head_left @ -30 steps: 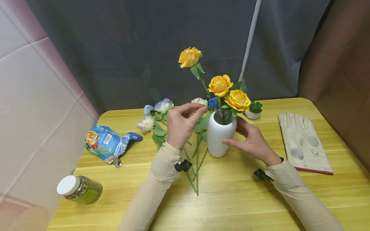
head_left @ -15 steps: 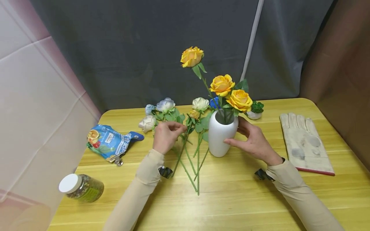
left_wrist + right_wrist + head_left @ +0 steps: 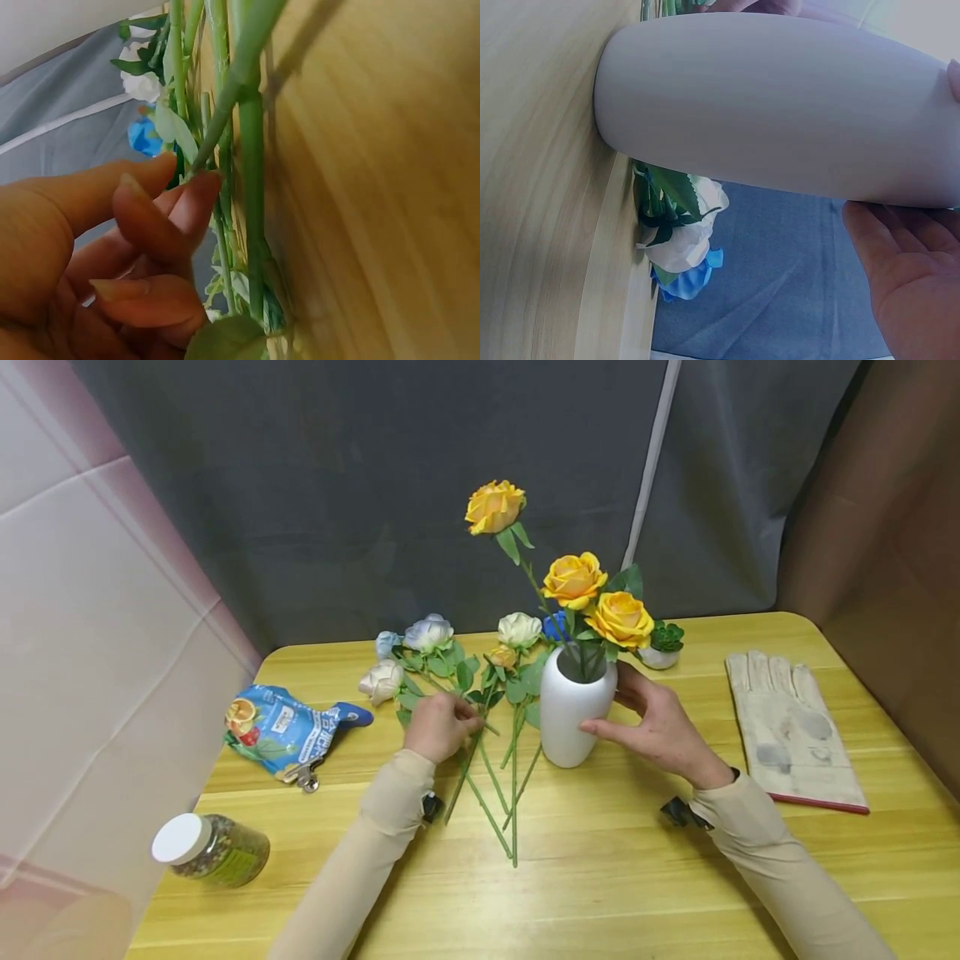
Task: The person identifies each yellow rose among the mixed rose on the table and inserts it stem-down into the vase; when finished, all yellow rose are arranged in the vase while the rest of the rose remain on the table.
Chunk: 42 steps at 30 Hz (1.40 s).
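Observation:
My left hand (image 3: 442,725) is low over the loose flowers left of the vase. Its thumb and fingertips pinch a green flower stem (image 3: 225,112), seen close up in the left wrist view. Which bloom that stem bears is hard to tell; a small yellow rose (image 3: 503,657) lies just beyond the hand. My right hand (image 3: 660,727) grips the white vase (image 3: 573,722), thumb on its front and fingers round its right side. The vase stands upright, with several yellow roses (image 3: 573,581) in its mouth, one leaning far to the left.
White and blue flowers (image 3: 429,633) lie behind the left hand, stems toward the front. A blue snack bag (image 3: 277,731) and a white-lidded jar (image 3: 225,852) are on the left. At right lie work gloves (image 3: 791,735); a small potted plant (image 3: 662,643) stands behind the vase.
My left hand has left the leaning yellow rose in the vase and moved down and left to the stems on the table. The right hand keeps its hold on the vase.

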### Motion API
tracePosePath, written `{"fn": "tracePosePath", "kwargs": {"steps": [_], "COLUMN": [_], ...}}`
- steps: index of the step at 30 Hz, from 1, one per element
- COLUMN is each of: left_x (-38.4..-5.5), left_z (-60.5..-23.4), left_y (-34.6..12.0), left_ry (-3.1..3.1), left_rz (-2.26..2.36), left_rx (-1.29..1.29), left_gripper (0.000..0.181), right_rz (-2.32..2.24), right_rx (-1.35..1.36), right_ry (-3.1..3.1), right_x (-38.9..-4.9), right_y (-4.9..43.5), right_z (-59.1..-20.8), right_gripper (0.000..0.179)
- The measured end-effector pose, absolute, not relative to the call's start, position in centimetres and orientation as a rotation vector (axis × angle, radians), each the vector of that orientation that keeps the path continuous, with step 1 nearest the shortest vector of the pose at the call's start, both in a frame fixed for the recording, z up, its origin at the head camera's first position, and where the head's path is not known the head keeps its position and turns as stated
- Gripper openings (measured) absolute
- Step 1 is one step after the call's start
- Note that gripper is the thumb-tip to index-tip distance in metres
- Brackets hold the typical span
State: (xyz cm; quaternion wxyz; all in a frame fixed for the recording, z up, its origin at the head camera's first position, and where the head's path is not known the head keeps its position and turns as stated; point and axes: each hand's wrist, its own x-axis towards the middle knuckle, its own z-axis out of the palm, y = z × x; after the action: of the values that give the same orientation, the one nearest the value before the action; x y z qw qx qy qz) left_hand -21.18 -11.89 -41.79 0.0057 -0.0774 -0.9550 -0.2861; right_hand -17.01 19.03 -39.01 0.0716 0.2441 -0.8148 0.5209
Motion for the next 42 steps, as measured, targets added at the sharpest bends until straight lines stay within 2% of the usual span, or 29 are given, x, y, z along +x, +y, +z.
{"fn": "tracePosePath", "kwargs": {"steps": [9, 13, 30, 42], "left_x": [-21.4, -21.6, -21.0, -20.1], "left_z": [-42.1, -42.0, -38.8, -36.8], "left_y": [-11.2, -11.6, -13.2, -12.8], "left_ry": [-3.014, -3.033, -2.936, -2.742], "left_rz": [-0.803, -0.911, -1.304, -1.39], "left_rx": [-0.271, -0.279, -0.192, -0.334], "left_gripper": [0.016, 0.017, 0.015, 0.015], "right_rz": [1.597, 1.595, 1.578, 1.579], "right_rx": [0.743, 0.742, 0.738, 0.734], "right_ry": [-2.44, -2.44, -2.453, -2.456], "right_x": [-17.0, -16.9, -16.9, -17.0], "right_y": [19.1, 19.1, 19.1, 19.1], "right_z": [-38.9, -38.9, -38.9, -38.9], "right_gripper": [0.073, 0.073, 0.073, 0.073]}}
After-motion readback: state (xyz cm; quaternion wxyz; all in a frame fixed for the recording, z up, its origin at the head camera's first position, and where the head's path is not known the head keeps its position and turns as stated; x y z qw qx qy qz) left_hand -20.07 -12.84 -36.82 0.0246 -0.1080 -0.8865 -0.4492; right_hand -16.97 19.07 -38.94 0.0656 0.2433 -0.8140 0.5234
